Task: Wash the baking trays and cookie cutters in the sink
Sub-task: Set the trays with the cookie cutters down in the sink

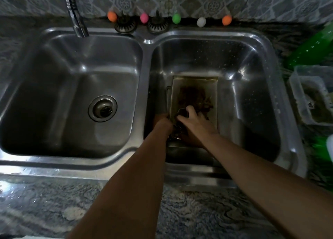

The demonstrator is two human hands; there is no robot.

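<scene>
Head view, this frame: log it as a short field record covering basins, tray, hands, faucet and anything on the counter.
sink: double steel sink, two basins
baking tray: stained baking tray on the floor of the right basin
left hand: left hand at the tray's left edge; grip hidden in shadow
right hand: right hand reaches onto the tray among dark cookie cutters; whether it holds one is unclear
faucet: faucet over the left basin, no water visible
left basin: only its drain visible
counter right: clear plastic container, green bottle
</scene>
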